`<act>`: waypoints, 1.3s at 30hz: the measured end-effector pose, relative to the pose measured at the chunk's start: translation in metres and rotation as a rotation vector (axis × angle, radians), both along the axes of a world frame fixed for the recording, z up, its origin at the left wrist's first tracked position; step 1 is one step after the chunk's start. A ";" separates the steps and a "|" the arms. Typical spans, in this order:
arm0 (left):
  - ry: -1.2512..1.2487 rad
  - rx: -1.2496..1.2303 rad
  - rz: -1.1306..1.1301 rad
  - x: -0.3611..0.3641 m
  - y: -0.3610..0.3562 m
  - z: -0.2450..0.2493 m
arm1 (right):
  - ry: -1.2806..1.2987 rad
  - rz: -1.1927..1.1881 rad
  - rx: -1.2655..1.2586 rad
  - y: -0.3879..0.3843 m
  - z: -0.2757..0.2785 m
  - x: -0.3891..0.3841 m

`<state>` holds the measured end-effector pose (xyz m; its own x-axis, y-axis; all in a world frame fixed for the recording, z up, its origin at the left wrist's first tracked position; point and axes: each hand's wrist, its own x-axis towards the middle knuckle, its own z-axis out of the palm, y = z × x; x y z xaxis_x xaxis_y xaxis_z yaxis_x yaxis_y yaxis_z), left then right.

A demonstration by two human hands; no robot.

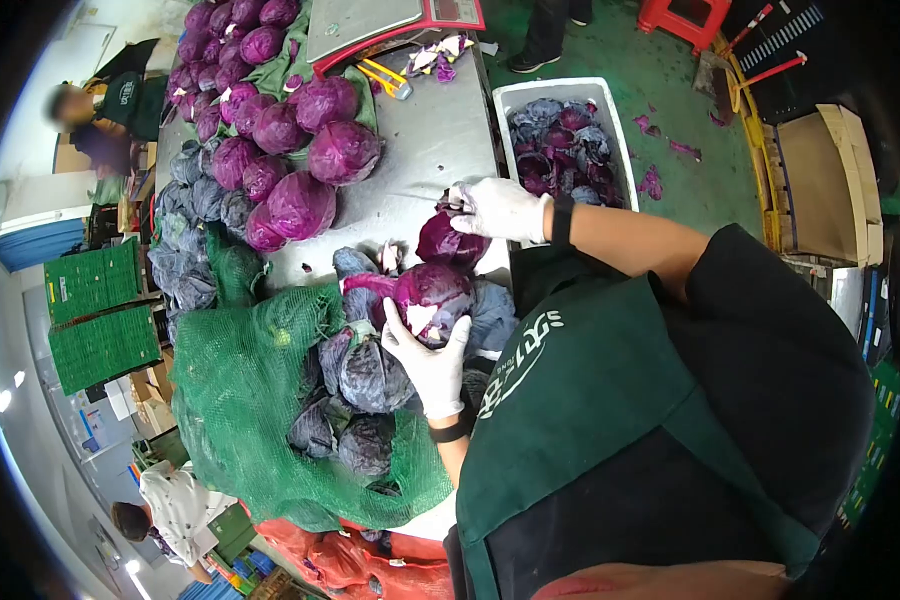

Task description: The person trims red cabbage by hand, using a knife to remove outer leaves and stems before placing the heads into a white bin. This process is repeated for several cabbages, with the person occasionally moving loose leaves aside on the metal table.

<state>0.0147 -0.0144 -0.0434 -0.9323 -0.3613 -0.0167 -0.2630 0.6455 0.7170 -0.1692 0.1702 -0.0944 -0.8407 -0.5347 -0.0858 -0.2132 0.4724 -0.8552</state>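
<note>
My left hand (428, 360), in a white glove, is wrapped round the near side of a red cabbage (440, 292). The cabbage shows a pale cut stem, and a loose outer leaf (368, 284) sticks out beside it. My right hand (505, 212), also gloved, is closed on a dark purple cabbage leaf (448, 242) that curls away just beyond the cabbage; its fingertips are partly hidden. Duller cabbages (372, 378) with outer leaves on lie beside my left hand, partly in a green mesh sack (260, 390).
Shiny peeled cabbages (342, 155) are heaped on the metal table (425, 120). A scale (365, 25) and a yellow-handled tool (386, 80) lie at the far end. A white foam box (625, 150) holds leaves. Other people (175, 510) stand beyond the table.
</note>
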 end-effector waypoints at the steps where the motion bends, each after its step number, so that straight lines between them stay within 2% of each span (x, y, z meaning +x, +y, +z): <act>1: -0.021 -0.032 -0.055 -0.001 0.001 0.009 | 0.071 0.006 0.070 0.002 0.022 0.010; 2: -0.023 -0.030 -0.053 -0.002 0.000 0.013 | 0.138 0.011 0.142 0.002 0.033 0.019; 4: -0.129 -0.065 -0.118 -0.006 -0.001 0.019 | 0.093 0.157 0.087 0.005 0.036 0.036; 5: -0.186 -0.125 -0.082 -0.013 0.006 0.023 | 0.127 0.194 0.045 0.005 0.020 0.047; 6: -0.182 -0.124 -0.088 -0.018 0.008 0.020 | 0.164 0.228 0.004 0.004 0.004 0.055; 8: 0.038 -0.495 -0.151 -0.025 0.009 0.006 | 0.143 0.223 0.024 0.005 0.009 0.061; 9: 0.072 -0.516 -0.161 -0.026 0.007 -0.001 | 0.148 0.279 0.119 0.005 0.006 0.059; 13: -0.008 -0.573 -0.190 -0.036 0.023 0.011 | 0.279 0.224 0.074 0.006 0.023 0.063; 14: -0.010 -0.573 -0.196 -0.037 0.026 0.010 | 0.276 0.218 0.075 0.006 0.028 0.063; 16: -0.068 -0.607 -0.156 -0.040 0.030 0.009 | 0.034 0.322 0.235 0.005 0.041 0.064; 17: -0.092 -0.629 -0.133 -0.041 0.033 0.008 | 0.292 0.233 0.167 0.004 0.029 0.071; 20: -0.241 -0.691 -0.104 -0.044 0.045 0.018 | 0.381 0.176 0.191 -0.001 0.023 0.071; 21: -0.240 -0.688 -0.108 -0.044 0.043 0.015 | 0.379 0.173 0.194 -0.002 0.024 0.071; 23: -0.015 -0.689 -0.169 -0.043 0.036 0.000 | 0.258 0.210 0.282 -0.006 0.027 0.068; 26: 0.084 -0.560 -0.163 -0.042 0.035 -0.012 | 0.351 0.232 0.428 -0.015 0.023 0.062; 28: 0.024 -0.547 -0.134 -0.044 0.038 -0.009 | 0.399 0.201 0.421 -0.016 0.026 0.058; 31: -0.057 -0.528 -0.070 -0.046 0.043 -0.006 | 0.259 0.318 0.293 -0.011 0.049 0.040; 32: -0.079 -0.521 -0.046 -0.046 0.044 -0.005 | 0.235 0.340 0.324 -0.014 0.052 0.035; 34: -0.075 -0.547 -0.043 -0.044 0.043 -0.005 | 0.307 0.296 0.395 -0.026 0.038 0.034; 36: -0.057 -0.611 -0.108 -0.041 0.054 0.003 | 0.456 0.084 0.424 -0.020 0.018 0.004; 37: -0.035 -0.622 -0.133 -0.036 0.055 0.001 | 0.436 0.072 0.376 -0.010 0.004 -0.023; 38: 0.024 -0.590 -0.148 -0.031 0.049 -0.006 | 0.322 0.087 0.457 -0.003 -0.002 -0.048; 39: 0.047 -0.515 -0.151 -0.030 0.045 -0.003 | 0.382 -0.030 0.322 0.004 0.009 -0.052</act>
